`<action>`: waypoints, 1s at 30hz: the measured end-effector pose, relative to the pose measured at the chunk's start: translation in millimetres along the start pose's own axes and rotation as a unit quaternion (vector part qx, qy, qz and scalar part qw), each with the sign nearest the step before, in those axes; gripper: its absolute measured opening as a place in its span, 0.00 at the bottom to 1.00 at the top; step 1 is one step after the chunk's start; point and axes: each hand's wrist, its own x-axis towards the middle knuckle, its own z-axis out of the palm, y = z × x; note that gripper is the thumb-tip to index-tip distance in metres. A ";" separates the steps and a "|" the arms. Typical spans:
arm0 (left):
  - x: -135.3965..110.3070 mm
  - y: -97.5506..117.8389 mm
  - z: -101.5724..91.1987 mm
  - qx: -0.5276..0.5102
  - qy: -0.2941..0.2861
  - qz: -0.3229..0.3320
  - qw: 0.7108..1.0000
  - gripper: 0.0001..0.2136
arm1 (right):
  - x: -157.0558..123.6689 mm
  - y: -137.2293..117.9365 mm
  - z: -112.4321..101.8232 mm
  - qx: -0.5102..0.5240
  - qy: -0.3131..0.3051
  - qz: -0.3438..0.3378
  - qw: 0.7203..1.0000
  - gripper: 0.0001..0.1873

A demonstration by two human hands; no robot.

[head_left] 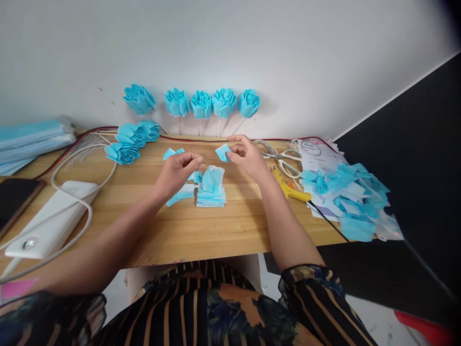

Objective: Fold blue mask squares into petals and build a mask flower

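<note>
Now your right hand (248, 156) is pinching a blue piece (222, 152) toward the back edge of the tabletop (237, 223); your left hand (177, 170) is pressing thumb and forefinger together.

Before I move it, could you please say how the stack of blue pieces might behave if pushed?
The stack could slide apart, as it looks unevenly piled. It also appears thin-layered, so probably light and bendable.

1 small light-blue fabric piece (222, 152) is pinched, tilted with a corner up, between the right hand's (245, 156) thumb and fingers. Nearer the body, a stack of pale-blue cut pieces (211, 198) lies flat, 1 crinkled translucent piece (213, 179) on top. Another blue piece (182, 193) lies just left of it.
</note>
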 end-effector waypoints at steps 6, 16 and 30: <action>1.5 1.0 1.2 -0.027 -0.013 0.027 0.999 0.13 | -13.3 -28.7 19.1 -0.061 -0.047 -0.052 0.996 0.28; 3.3 -0.1 -3.0 -0.129 0.034 -0.030 0.991 0.09 | -16.2 -35.1 21.2 -0.044 -0.041 -0.057 0.997 0.27; 3.9 -1.9 -1.5 -0.171 0.060 0.033 0.983 0.10 | -14.5 -24.7 26.4 -0.016 -0.020 -0.086 0.996 0.11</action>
